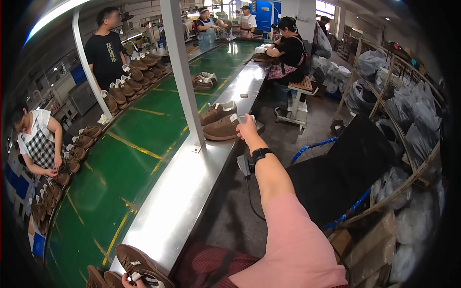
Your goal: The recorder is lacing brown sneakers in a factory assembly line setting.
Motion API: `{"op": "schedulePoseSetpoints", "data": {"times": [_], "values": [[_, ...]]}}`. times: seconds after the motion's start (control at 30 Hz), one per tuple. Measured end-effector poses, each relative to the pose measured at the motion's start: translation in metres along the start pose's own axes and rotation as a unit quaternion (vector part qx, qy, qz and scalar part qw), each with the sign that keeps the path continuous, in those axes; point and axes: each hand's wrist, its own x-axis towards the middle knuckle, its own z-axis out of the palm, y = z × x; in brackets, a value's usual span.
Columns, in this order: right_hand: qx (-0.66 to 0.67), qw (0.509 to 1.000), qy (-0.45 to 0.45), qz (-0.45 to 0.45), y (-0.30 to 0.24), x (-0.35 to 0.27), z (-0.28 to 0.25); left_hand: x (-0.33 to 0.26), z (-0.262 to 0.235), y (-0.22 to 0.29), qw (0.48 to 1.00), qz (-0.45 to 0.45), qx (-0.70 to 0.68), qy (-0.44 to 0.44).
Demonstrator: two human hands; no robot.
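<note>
The right hand (248, 128) reaches out at about one o'clock and rests on the heel of a brown shoe (224, 128) that lies on the steel edge of the surface (182, 192); the fingers curl over the heel, though how firmly they close cannot be told. A second brown shoe (217, 112) lies just beyond it, toward twelve o'clock. The left hand (130, 282) shows only as fingertips at six o'clock, touching the white laces of another brown shoe (139, 265) at the near end of the surface; its grip is hidden. The green conveyor belt (139, 144) runs along the surface at eleven o'clock, with rows of brown shoes (127, 86) on its far side.
</note>
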Motion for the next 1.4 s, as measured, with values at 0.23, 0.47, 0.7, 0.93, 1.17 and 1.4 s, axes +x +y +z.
{"op": "schedulePoseSetpoints", "data": {"times": [0.23, 0.47, 0.7, 0.93, 1.17, 1.4], "values": [[-0.018, 0.999, -0.043, -0.014, -0.008, -0.001, 0.014, -0.003, 0.004, 0.003, 0.998, -0.030, -0.055, 0.001], [-0.045, 0.998, -0.046, -0.010, 0.011, 0.019, 0.018, -0.008, 0.002, 0.021, 0.998, -0.042, -0.055, 0.008], [-0.067, 0.997, -0.026, -0.017, -0.001, 0.030, 0.025, -0.009, 0.004, 0.020, 0.999, -0.036, -0.023, 0.007], [-0.096, 0.995, -0.021, -0.022, 0.003, 0.032, 0.024, -0.008, 0.006, 0.016, 0.999, -0.025, -0.047, 0.006], [-0.108, 0.994, -0.006, -0.021, 0.010, 0.029, 0.019, -0.011, 0.008, 0.017, 0.999, 0.016, -0.023, 0.019], [-0.008, 0.991, -0.125, -0.048, 0.029, -0.008, 0.053, -0.008, 0.005, 0.007, 0.999, 0.013, -0.032, 0.024]]}}
